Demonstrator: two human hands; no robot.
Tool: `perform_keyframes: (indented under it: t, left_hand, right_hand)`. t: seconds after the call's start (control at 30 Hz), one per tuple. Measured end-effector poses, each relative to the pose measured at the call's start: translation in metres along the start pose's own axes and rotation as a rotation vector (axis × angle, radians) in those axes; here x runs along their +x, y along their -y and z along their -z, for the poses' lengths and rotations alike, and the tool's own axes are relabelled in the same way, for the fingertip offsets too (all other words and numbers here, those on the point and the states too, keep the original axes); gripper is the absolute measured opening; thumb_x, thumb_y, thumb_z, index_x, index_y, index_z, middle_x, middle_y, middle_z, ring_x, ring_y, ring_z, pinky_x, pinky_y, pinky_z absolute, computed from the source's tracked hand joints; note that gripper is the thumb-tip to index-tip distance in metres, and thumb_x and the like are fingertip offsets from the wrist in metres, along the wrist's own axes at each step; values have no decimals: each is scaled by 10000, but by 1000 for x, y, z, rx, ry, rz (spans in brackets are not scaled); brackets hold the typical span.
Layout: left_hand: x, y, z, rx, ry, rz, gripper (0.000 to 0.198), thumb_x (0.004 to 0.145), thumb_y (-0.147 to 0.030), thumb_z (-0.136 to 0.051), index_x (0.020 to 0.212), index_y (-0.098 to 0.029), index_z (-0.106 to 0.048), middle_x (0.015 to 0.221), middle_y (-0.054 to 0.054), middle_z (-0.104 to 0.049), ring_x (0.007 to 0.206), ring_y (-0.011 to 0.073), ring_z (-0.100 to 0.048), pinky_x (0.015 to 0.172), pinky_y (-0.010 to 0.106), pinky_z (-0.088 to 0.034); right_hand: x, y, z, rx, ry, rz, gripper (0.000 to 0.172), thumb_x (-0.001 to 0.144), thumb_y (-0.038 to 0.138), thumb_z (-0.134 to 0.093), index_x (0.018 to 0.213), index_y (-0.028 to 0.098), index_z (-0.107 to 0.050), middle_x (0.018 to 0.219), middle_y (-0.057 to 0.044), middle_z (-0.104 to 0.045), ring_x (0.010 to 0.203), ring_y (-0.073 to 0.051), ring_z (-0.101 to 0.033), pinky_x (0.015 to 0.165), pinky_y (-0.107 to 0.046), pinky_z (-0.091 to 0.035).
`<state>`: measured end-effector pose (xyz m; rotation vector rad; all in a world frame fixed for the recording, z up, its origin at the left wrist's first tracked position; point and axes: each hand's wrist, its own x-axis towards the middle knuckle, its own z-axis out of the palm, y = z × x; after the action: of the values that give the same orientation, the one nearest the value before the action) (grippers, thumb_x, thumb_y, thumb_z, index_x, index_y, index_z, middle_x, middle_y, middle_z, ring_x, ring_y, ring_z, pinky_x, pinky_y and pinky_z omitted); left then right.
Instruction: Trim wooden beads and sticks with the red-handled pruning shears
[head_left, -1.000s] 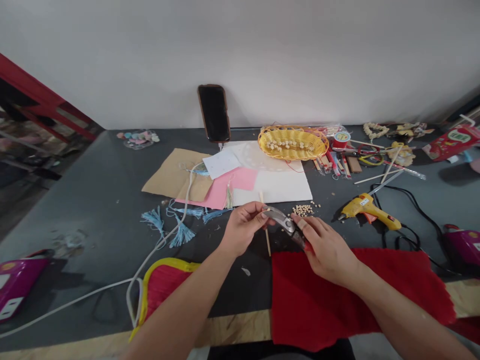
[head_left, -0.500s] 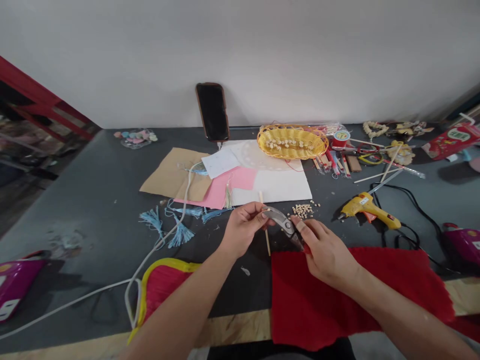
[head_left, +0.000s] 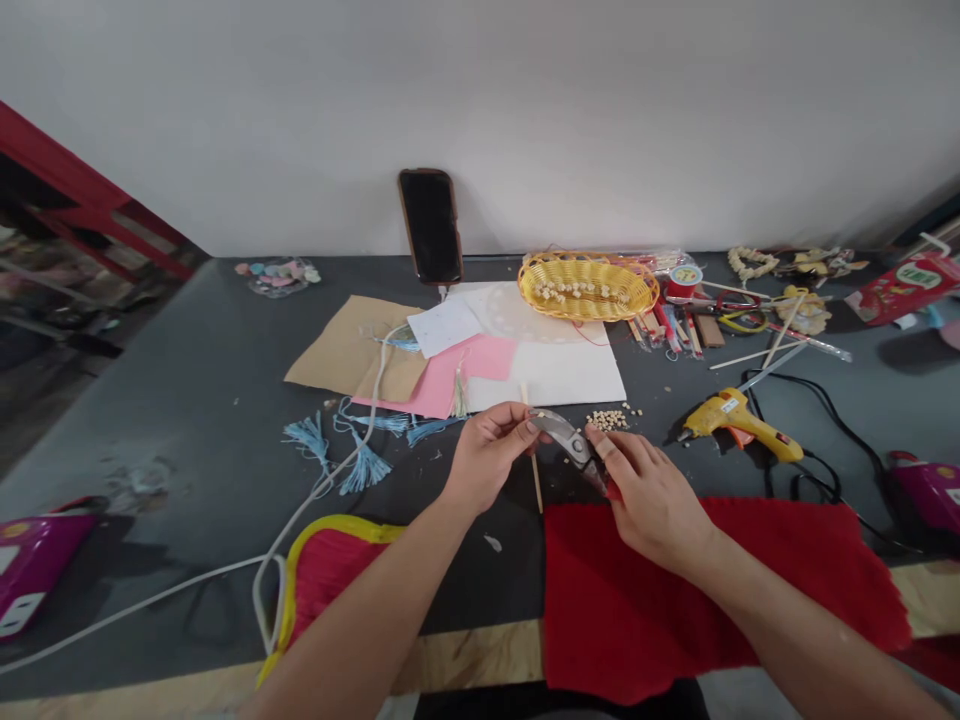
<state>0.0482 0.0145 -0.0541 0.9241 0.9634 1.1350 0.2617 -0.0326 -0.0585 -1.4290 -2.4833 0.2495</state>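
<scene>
right hand (head_left: 652,490) curling its fingers around shears (head_left: 576,447), left hand (head_left: 489,450) pinching its fingers together at the shears' tip, anything held being hidden, shears hovering over table (head_left: 457,585) near pale bits (head_left: 606,420)

Clipper hndls (head_left: 613,490) pt. hidden, purp. box (head_left: 46,555) cropped

The light is soft and rather dim, with its source out of view, spreading evenly over the grey wall (head_left: 300,130). Shadows with soft edges fall to the right of the purple box (head_left: 34,570) and below the red carton (head_left: 904,285). A pale sheen catches the metal cutter (head_left: 576,446), while the small beads (head_left: 606,420) blur together. Wide-angle stretch slants the outer edges; the murky, smeared area at far left may be shelving (head_left: 49,300)
</scene>
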Motion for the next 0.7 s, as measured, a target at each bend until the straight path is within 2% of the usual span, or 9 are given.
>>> perform_keyframes:
  t: [0.23, 0.37, 0.53, 0.7]
  left_hand:
    - [-2, -2, 1, -23, 60, 19, 237, 720, -362, -775, 721, -139, -695, 616, 38, -671, 567, 114, -535, 554, 231, -395]
    - [-3, -3, 0, -24, 38, 22, 266, 696, -382, -789, 698, -137, -685, 611, 44, -675, 555, 116, -537, 547, 233, -398]
    - [-2, -6, -1, -56, -17, 29, 274, 657, -386, -815, 692, -145, -687, 599, 33, -674, 555, 114, -565, 538, 220, -400]
    - [-2, -8, -3, -104, -19, 26, 262, 637, -364, -831, 673, -149, -685, 590, 27, -676, 553, 106, -564, 526, 209, -391]
  right_hand:
    - [1, -3, 11, -23, 47, 54, 749, 771, 72, -472, 1478, 156, -239, 1334, -166, -504, 1152, -316, -478, 912, -496, -456]
    - [1, -4, 9, 22, -3, 59, 751, 745, 77, -492, 1455, 142, -258, 1338, -176, -504, 1161, -323, -487, 917, -510, -466]
    - [1, -3, 0, 214, -160, 27, 416, 723, 58, -468, 1126, 160, -461, 1166, -184, -594, 1136, -281, -570, 843, -439, -541]
    - [2, -3, 2, 144, -162, 33, 229, 743, 60, -472, 917, 207, -487, 1119, -149, -628, 1087, -270, -600, 859, -444, -540]
